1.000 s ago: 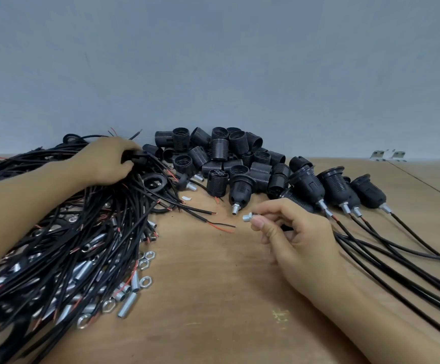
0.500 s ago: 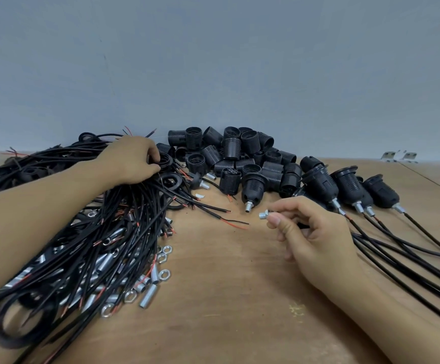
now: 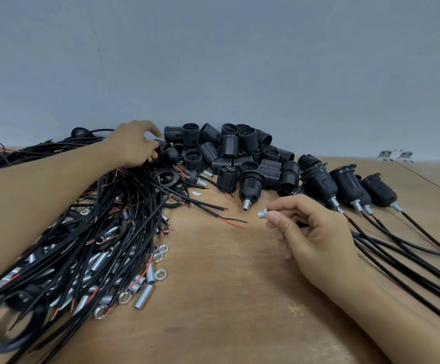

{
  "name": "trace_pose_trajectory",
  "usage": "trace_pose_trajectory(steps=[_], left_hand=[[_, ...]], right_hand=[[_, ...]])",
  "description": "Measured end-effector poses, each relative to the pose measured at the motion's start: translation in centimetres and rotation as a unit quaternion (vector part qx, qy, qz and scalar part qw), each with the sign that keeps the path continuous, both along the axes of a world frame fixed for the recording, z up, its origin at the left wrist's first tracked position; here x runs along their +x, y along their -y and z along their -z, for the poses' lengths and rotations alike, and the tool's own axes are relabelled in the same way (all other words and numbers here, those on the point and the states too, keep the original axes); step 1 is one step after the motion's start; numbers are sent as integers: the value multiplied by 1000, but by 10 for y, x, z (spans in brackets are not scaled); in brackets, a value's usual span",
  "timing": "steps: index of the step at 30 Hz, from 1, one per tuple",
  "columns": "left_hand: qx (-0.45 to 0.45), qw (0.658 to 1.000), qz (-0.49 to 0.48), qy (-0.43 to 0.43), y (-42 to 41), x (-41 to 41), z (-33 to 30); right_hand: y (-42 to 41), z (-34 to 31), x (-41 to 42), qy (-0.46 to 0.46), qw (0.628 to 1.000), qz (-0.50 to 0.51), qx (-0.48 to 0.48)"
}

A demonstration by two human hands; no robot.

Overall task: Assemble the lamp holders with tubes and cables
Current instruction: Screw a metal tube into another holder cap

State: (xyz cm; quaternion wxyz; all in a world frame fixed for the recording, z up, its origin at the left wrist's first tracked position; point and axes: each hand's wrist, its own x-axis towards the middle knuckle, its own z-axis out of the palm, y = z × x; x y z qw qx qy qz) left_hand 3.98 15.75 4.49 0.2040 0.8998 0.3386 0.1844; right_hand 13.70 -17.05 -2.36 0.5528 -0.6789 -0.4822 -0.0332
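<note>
My right hand (image 3: 316,232) pinches a short threaded metal tube (image 3: 262,214) between thumb and forefinger, just above the wooden table (image 3: 226,298). My left hand (image 3: 132,143) reaches to the back over a big bundle of black cables (image 3: 95,232). Its curled fingers grip a black holder part (image 3: 170,153) at the left edge of the pile of black lamp holders (image 3: 229,153). One holder with a tube fitted (image 3: 250,185) lies in front of that pile. Several assembled holders with cables (image 3: 345,185) lie at the right.
Loose threaded tubes and nuts (image 3: 145,285) lie under and beside the cable bundle. A black ring (image 3: 167,178) sits among the cable ends. Cables from the assembled holders run off the right edge. Two small metal brackets (image 3: 395,155) lie far right, by the grey wall.
My left hand has shifted a little to the right along the back, toward the holder pile. My right hand keeps the tube in the same pinch.
</note>
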Motion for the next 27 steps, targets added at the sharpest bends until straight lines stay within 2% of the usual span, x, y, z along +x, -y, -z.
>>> trace_pose_trajectory(steps=[6,10,14,19,22,27], left_hand=[[78,989,35,-118,11,-1,3],[116,984,66,-118,21,9,9],[178,975,54,-121,27,14,18],[156,978,121,-60,38,13,28],[160,980,111,-44,45,16,32],[65,987,149,6,58,23,37]], right_hand=[[-1,0,0,-6,1000,-7,0],[-1,0,0,-13,1000,-11,1],[-1,-1,-1,-5,1000,-5,-1],[0,0,-1,-16,1000,-10,0],[0,0,-1,-16,1000,-7,-4],[0,0,-1,-22,1000,-7,-2]])
